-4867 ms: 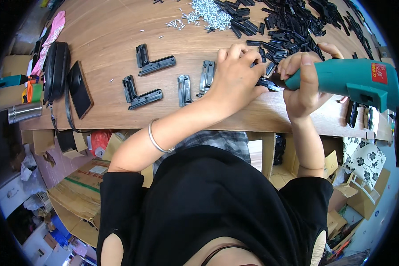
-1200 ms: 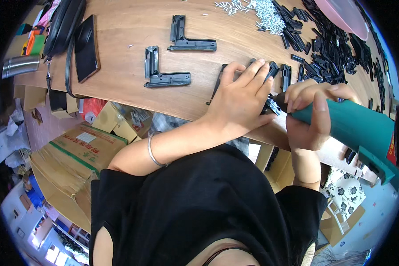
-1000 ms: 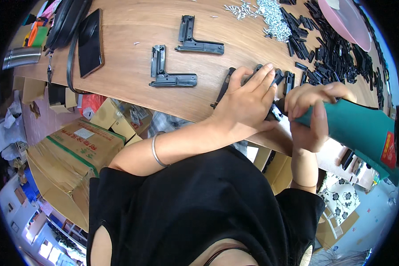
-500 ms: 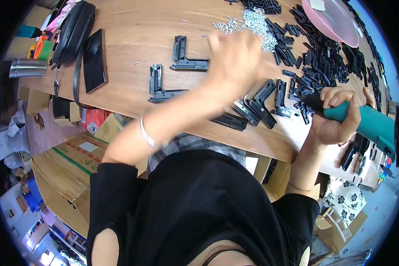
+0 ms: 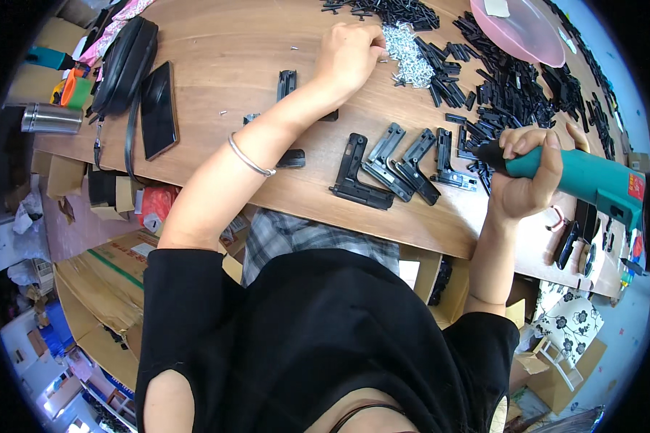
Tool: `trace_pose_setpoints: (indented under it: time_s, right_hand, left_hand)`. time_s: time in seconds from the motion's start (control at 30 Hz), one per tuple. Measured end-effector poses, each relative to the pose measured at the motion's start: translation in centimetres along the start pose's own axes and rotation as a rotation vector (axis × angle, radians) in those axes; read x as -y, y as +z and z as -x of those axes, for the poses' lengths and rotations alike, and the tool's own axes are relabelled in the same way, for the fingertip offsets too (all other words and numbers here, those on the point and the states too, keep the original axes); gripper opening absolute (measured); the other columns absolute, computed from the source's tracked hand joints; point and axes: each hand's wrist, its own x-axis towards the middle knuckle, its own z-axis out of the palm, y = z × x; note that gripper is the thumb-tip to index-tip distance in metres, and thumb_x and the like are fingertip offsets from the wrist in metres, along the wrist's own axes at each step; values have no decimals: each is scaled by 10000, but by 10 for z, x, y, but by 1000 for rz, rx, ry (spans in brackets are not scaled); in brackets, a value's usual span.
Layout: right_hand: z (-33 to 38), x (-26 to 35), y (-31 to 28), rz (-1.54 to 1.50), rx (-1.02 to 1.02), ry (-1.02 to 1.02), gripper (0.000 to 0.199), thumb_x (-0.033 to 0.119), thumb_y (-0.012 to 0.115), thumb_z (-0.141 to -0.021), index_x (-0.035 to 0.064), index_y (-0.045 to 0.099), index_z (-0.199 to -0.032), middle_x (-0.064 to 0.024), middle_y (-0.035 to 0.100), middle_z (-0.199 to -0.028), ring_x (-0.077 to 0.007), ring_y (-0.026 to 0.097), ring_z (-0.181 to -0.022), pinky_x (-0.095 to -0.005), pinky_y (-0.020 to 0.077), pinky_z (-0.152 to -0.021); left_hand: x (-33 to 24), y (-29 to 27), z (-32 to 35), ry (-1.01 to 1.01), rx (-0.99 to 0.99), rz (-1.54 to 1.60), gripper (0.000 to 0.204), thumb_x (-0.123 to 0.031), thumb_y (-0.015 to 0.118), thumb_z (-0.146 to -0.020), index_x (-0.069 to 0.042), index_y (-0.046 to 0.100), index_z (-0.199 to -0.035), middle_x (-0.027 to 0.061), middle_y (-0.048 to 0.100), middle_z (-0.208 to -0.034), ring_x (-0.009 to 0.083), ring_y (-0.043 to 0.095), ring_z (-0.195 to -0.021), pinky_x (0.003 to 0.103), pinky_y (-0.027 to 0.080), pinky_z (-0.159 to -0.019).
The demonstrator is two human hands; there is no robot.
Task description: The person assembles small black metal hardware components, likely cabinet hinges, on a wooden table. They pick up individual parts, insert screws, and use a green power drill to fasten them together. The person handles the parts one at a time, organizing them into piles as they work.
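Note:
My left hand [image 5: 350, 59] is at the left edge of a heap of small silvery screws [image 5: 409, 61]. Its fingers are curled together, and whatever they pinch is too small or hidden to make out. A teal power screwdriver [image 5: 581, 177] is gripped in my right hand [image 5: 527, 169], its black nose pointing left over small black parts. Between my arms lie several L-shaped black plastic pieces, among them one standing apart on the left [image 5: 354, 177] and one with a silvery strip [image 5: 451, 169]. My left forearm partly covers other L-shaped pieces [image 5: 287, 83].
Heaps of small black parts [image 5: 513, 94] spread over the right side, with a pink basin [image 5: 520, 32] behind them. On the left are a phone [image 5: 159, 112], a black bag [image 5: 125, 65] and a metal cup [image 5: 53, 117]. Cardboard boxes [image 5: 97, 289] stand below the table edge.
My left hand has moved up and left to the screw heap's edge, uncovering L-shaped pieces in the middle and covering those on the left. My right hand keeps its grip on the power screwdriver.

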Motion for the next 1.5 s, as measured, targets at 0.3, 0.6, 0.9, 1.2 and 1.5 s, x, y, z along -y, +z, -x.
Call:
trace_pose_setpoints:
  time_s: [0.3,0.6,0.9,1.2,1.5]
  right_hand:
    - [15,10,28,-116,108,127,343,152,452,-857,88,312,-1164,-77,444,-567,-164,422,-479,-333,411,-539]
    - [27,27,62,3,290,168,331,203,422,-842,105,357,-1151,-48,409,-591,-148,392,-488,-321,378,-551]
    - [43,23,55,319,480,183,160,231,415,-860,76,419,-900,-41,463,-577,-143,461,-542,-322,355,-709]
    - [51,1,52,441,391,149,305,165,420,-845,34,447,-570,-52,531,-523,-149,513,-494,-293,349,-834]
    - [50,-6,54,172,347,192,180,137,459,-869,-3,354,-913,-97,517,-564,-169,512,-516,-306,442,-602]
  left_hand:
    - [-65,-48,73,356,89,254,175,-189,742,-666,-67,663,-763,51,602,-744,200,552,-730,298,457,-655]
    - [-71,-62,106,298,-54,272,189,-143,749,-627,-59,651,-765,35,584,-729,208,540,-726,302,448,-657]
    - [-70,-63,125,231,-12,220,488,-242,765,-596,-85,607,-1030,48,578,-975,255,511,-942,361,420,-769]
    - [-71,-51,141,176,115,78,622,-359,779,-567,-70,599,-1087,20,556,-1185,265,423,-1190,404,299,-906]
    - [-68,-49,141,120,156,165,513,-323,771,-606,-69,640,-1032,24,559,-1225,221,434,-1227,436,286,-984]
